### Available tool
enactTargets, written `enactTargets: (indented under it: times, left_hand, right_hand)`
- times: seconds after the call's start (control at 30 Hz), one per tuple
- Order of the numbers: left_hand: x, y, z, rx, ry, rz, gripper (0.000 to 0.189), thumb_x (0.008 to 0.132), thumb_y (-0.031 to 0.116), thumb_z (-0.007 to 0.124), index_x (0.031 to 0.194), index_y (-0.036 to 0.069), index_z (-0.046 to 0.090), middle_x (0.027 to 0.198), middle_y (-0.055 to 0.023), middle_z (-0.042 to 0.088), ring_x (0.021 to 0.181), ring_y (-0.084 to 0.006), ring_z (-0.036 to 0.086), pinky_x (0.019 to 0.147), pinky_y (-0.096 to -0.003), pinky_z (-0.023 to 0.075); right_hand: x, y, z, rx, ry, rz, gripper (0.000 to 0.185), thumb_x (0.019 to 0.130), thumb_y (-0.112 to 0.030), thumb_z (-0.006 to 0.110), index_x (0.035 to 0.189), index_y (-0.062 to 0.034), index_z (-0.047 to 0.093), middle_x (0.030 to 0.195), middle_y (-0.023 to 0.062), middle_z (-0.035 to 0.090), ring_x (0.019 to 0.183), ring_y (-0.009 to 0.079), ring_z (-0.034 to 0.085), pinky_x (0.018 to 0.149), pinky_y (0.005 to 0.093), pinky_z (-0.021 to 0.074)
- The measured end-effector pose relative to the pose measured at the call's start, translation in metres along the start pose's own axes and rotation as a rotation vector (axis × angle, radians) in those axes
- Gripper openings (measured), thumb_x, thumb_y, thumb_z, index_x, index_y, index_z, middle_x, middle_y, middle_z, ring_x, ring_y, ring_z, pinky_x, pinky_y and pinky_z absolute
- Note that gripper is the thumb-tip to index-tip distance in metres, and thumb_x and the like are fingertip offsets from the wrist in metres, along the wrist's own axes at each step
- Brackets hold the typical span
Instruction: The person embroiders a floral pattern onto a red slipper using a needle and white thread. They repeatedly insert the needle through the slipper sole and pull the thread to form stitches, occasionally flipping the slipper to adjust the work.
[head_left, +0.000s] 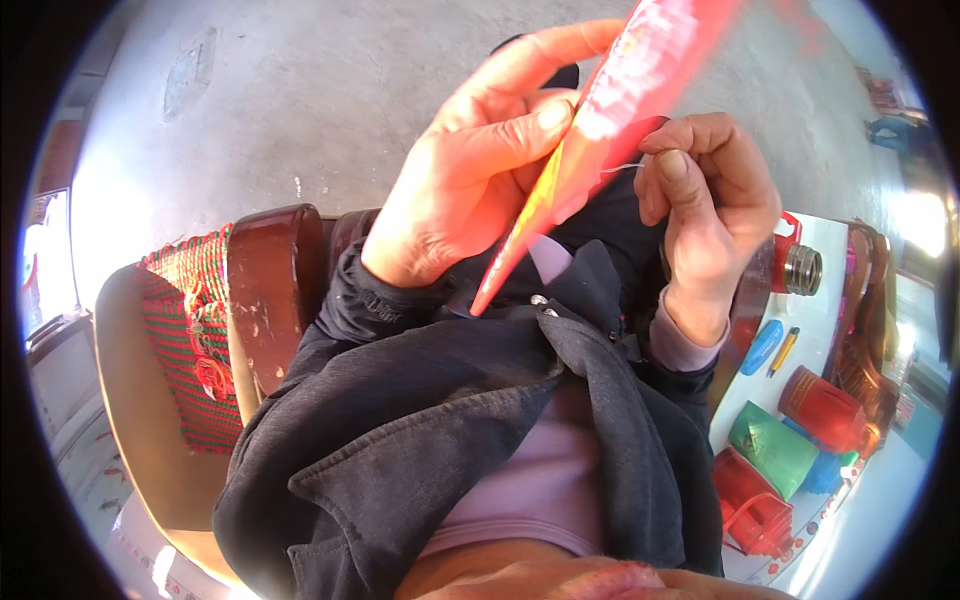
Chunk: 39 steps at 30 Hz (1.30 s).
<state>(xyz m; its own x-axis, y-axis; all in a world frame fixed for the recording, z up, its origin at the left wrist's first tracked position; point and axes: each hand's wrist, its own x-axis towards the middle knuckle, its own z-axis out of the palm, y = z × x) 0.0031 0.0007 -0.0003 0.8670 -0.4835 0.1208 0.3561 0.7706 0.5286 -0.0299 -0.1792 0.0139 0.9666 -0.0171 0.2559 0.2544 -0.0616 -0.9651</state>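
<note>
A flat, shiny red piece with a yellow edge (622, 97), its exact kind unclear, is held up at a tilt in front of my chest. My left hand (487, 150) grips its left edge between thumb and fingers. To the right of the piece, my right hand (709, 180) has thumb and forefinger pinched together. A thin pale thread (624, 167) runs from the red piece to those fingertips. The upper end of the piece is blurred and leaves the top of the picture.
A wooden chair arm (274, 292) and a red-green knitted cover (187, 345) are on the left. On the right, a white table (750, 300) holds a red flask (795, 266), a yellow cutter-like tool (784, 351), a blue oval item (762, 347) and red and green containers (776, 450).
</note>
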Motion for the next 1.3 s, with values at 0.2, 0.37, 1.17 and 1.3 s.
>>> enactTargets:
  times: [0.2,0.37,1.17,1.3]
  left_hand:
    - [-0.004,-0.006,-0.015,-0.265,-0.096,-0.231,0.057,0.108,0.032,0.045,0.158,0.009,0.030,0.068,0.0030,0.040,0.053,-0.0057,0.032,0.047,-0.0191,0.0274]
    - [-0.006,-0.006,-0.018,-0.316,-0.167,-0.320,0.058,0.108,0.030,0.046,0.160,0.014,0.027,0.067,0.0033,0.039,0.050,-0.0057,0.031,0.044,-0.0192,0.0251]
    - [-0.006,-0.007,-0.016,-0.372,-0.045,-0.310,0.055,0.107,0.041,0.048,0.152,0.008,0.042,0.072,0.0004,0.048,0.053,-0.0071,0.036,0.049,-0.0203,0.0305]
    - [-0.006,-0.012,-0.016,0.254,0.051,0.154,0.049,0.107,0.027,0.055,0.148,0.002,0.047,0.090,-0.0029,0.065,0.066,-0.0055,0.052,0.061,-0.0202,0.0412]
  right_hand:
    - [0.006,-0.020,0.027,-0.370,-0.072,-0.486,0.009,0.093,0.013,0.061,0.095,0.0061,0.065,0.075,0.0080,0.069,0.061,0.0085,0.063,0.054,0.0203,0.0473]
    - [0.005,-0.017,0.028,-0.432,-0.102,-0.516,0.012,0.092,0.016,0.059,0.097,0.0075,0.064,0.075,0.0144,0.072,0.066,0.0161,0.073,0.059,0.0226,0.0549]
    - [0.003,-0.023,0.026,-0.567,-0.066,-0.530,0.015,0.085,0.016,0.065,0.094,0.0048,0.068,0.075,0.0093,0.071,0.061,0.0103,0.064,0.055,0.0202,0.0461]
    - [-0.001,-0.026,0.024,-0.639,-0.024,-0.539,0.015,0.082,0.008,0.068,0.097,0.0056,0.069,0.076,0.0099,0.071,0.060,0.0139,0.064,0.056,0.0234,0.0463]
